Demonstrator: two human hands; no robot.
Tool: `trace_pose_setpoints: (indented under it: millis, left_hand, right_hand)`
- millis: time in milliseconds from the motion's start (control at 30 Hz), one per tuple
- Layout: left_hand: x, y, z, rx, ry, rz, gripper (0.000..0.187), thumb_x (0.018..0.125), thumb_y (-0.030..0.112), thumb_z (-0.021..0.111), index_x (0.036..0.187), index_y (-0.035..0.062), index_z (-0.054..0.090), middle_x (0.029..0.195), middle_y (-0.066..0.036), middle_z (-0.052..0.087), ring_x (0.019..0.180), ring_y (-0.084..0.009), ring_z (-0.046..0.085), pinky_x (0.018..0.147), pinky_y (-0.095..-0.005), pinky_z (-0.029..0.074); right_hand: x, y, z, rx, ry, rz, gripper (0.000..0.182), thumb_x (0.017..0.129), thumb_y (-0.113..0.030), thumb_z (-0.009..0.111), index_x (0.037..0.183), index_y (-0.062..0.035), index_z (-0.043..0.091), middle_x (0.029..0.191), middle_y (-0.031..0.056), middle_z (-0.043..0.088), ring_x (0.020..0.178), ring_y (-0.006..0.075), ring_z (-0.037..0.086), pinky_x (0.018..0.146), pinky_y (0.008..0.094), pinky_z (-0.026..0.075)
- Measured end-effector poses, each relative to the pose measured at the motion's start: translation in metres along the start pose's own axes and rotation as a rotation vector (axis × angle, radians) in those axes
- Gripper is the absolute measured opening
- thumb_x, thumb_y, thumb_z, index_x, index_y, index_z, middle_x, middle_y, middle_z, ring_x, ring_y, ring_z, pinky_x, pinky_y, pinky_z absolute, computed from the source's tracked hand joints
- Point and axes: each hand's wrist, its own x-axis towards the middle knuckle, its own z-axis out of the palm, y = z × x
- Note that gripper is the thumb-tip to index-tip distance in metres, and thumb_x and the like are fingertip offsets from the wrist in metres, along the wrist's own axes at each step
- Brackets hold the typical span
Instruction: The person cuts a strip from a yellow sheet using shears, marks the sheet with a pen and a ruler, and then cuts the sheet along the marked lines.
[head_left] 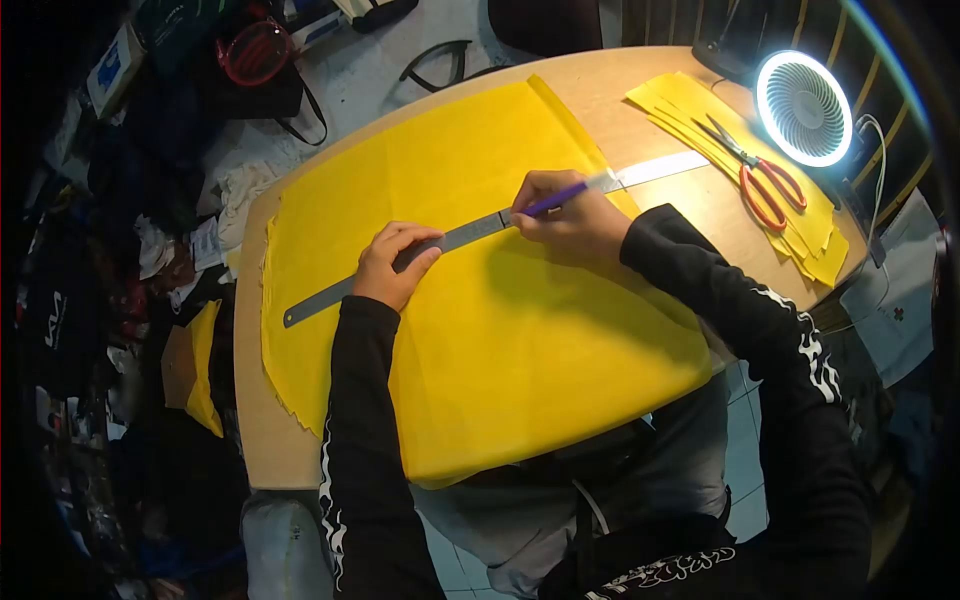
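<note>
Across a large sheet of yellow fabric (560, 360) lies a long metal ruler (325, 300), set diagonally, its far end reaching past the fabric's edge onto the table. My left hand (395, 262) presses on the ruler, fingers bent on its upper side and thumb on the lower. My right hand (575, 220) is closed round a purple pen (556, 199). The pen's pale end points up and right, near the fabric's right edge by the ruler. Whether its tip touches the fabric cannot be made out.
Red-handled scissors (770, 190) rest on a stack of yellow pieces (685, 95) at the right of the wooden table (265, 440). Behind them stands a lit round fan (803, 108). Beyond the table's far edge are a red basket (257, 52) and cluttered items.
</note>
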Motion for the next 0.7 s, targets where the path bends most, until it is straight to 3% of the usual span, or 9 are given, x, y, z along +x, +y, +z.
trace_pose_setpoints:
  millis: [200, 300, 333, 700]
  left_hand:
    - [0.001, 0.002, -0.001, 0.005, -0.029, 0.001, 0.019, 0.082, 0.013, 0.067, 0.1, 0.0081, 0.068, 0.101, -0.007, 0.064, 0.096, -0.0242, 0.062, 0.087, -0.0309, 0.048]
    - [0.001, 0.002, -0.001, -0.009, -0.035, -0.008, 0.019, 0.082, 0.013, 0.067, 0.1, 0.0079, 0.068, 0.101, -0.007, 0.064, 0.096, -0.0238, 0.062, 0.087, -0.0308, 0.048]
    - [0.002, 0.0, 0.0, -0.021, -0.038, -0.018, 0.019, 0.082, 0.013, 0.067, 0.1, 0.008, 0.069, 0.101, -0.007, 0.065, 0.096, -0.0236, 0.062, 0.087, -0.0307, 0.048]
    - [0.001, 0.004, -0.001, -0.015, -0.03, -0.034, 0.018, 0.082, 0.013, 0.067, 0.099, 0.0079, 0.069, 0.102, -0.007, 0.065, 0.096, -0.0233, 0.062, 0.088, -0.0305, 0.048]
  right_hand:
    - [0.001, 0.007, 0.007, -0.035, 0.043, 0.004, 0.018, 0.082, -0.015, 0.07, 0.078, -0.0007, 0.06, 0.065, 0.0067, 0.058, 0.058, 0.0121, 0.053, 0.056, 0.0249, 0.043]
    - [0.001, 0.011, 0.008, -0.054, 0.032, 0.002, 0.018, 0.083, -0.015, 0.069, 0.078, -0.0007, 0.059, 0.065, 0.0072, 0.058, 0.058, 0.0129, 0.054, 0.056, 0.0256, 0.043]
    - [0.002, 0.02, 0.011, 0.048, 0.051, -0.105, 0.019, 0.083, -0.015, 0.069, 0.077, -0.001, 0.059, 0.065, 0.0078, 0.059, 0.059, 0.0138, 0.055, 0.057, 0.0264, 0.044]
    - [0.001, 0.015, 0.013, 0.01, 0.048, -0.036, 0.018, 0.083, -0.014, 0.068, 0.077, -0.0013, 0.058, 0.067, 0.0082, 0.06, 0.061, 0.0153, 0.057, 0.06, 0.0269, 0.046]
